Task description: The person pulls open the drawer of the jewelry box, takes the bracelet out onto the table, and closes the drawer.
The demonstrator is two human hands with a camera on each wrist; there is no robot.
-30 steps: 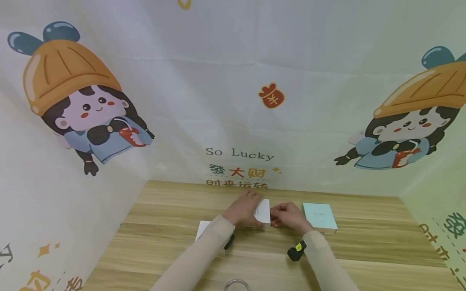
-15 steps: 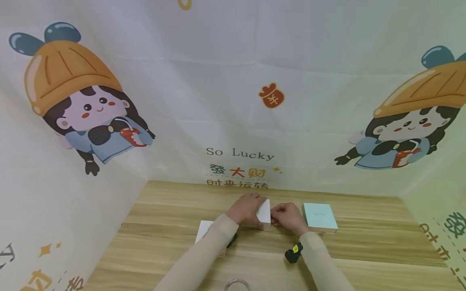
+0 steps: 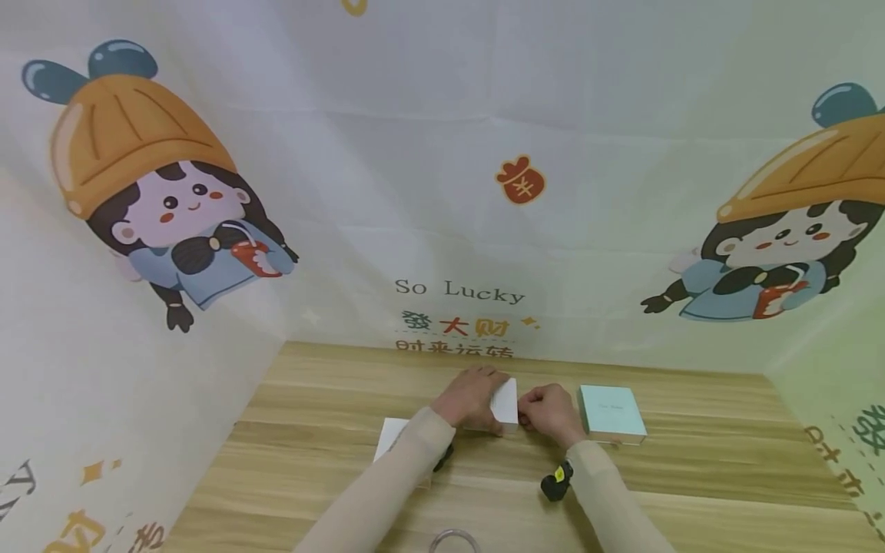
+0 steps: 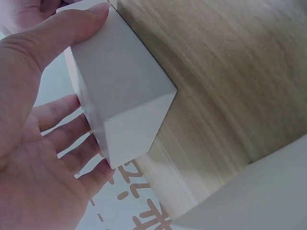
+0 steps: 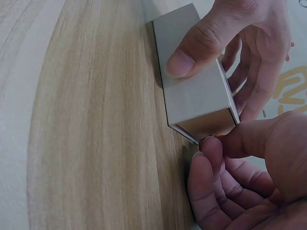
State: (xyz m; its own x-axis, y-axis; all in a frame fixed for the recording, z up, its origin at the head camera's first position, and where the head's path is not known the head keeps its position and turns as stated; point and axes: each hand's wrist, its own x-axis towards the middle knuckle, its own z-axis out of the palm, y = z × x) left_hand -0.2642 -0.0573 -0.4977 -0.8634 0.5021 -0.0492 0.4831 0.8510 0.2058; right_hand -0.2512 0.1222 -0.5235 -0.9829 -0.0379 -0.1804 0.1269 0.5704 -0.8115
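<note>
- White box lies on the wooden table, toward its far edge; a strip of wood separates it from the printed backdrop.
- Near side: open wood between the two forearms, down to a clear ring at the bottom of the head view.
- Right side: tighter — a mint box sits just beyond the right hand, with a wide stretch of wood past it.
- Left side: second white box, partly hidden by the left sleeve.
- Left hand grips the first box from its left — thumb on the near long face, fingers spread along the opposite one.
- Right hand: fingers bent, thumb and forefinger tips together at a lower corner of the box's copper-coloured end; whether they pinch its edge, cannot tell.
</note>
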